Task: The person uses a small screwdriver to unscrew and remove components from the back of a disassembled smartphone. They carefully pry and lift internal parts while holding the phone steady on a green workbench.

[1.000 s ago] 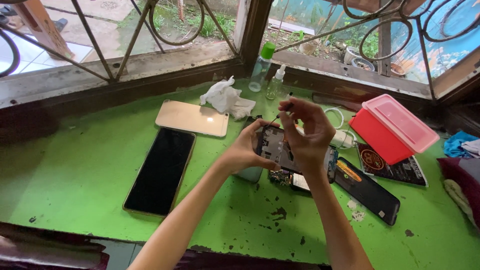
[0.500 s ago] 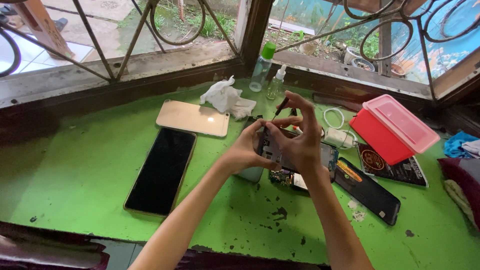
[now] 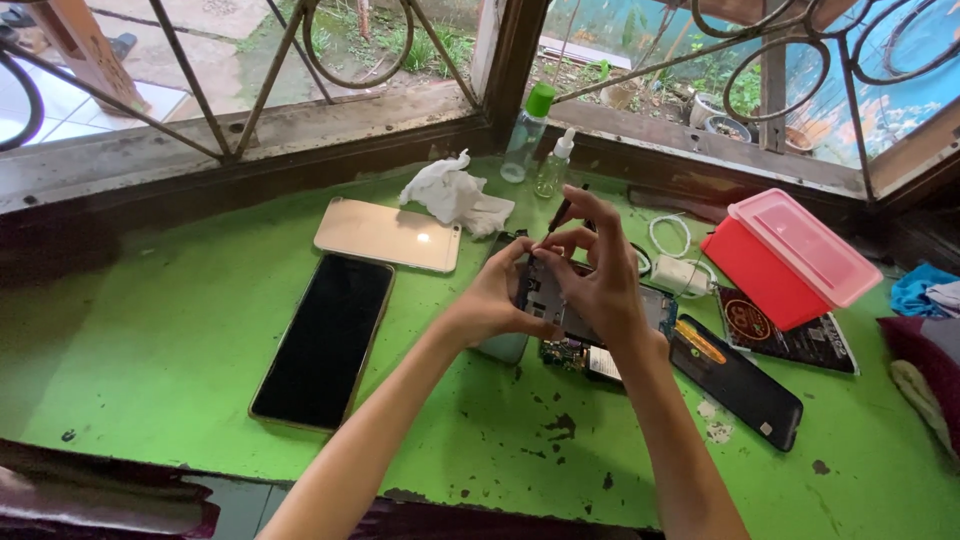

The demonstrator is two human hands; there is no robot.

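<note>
Both hands are up over the middle of the chipped green painted surface (image 3: pixel 150 360), working on an opened dark phone body with its insides showing (image 3: pixel 545 295). The left hand (image 3: pixel 495 300) is curled around the phone's left edge, fingers wrapped behind it and thumb on the front, holding it tilted up off the surface. The right hand (image 3: pixel 600 280) is cupped over the right side of the phone, and its thumb and forefinger are pinching a thin dark tool (image 3: pixel 560 212) that pokes up past the fingertips. Can't tell exactly what the tip is touching, since the fingers cover it.

Right under the hands there's a small circuit board with a white label (image 3: pixel 585 360) lying flat, and a black phone back cover (image 3: pixel 735 375) just to the right of it. Off to the left, well apart, a large black-screened phone with a gold rim (image 3: pixel 325 340) lies face up, with a gold phone back panel (image 3: pixel 388 235) above it. A crumpled white tissue (image 3: pixel 450 192) sits near the window ledge, next to a clear bottle with a green cap (image 3: pixel 527 135) and a small clear dropper bottle (image 3: pixel 553 165). On the right, a red plastic box with a pink lid (image 3: pixel 790 255) and a coiled white cable (image 3: pixel 670 235).
</note>
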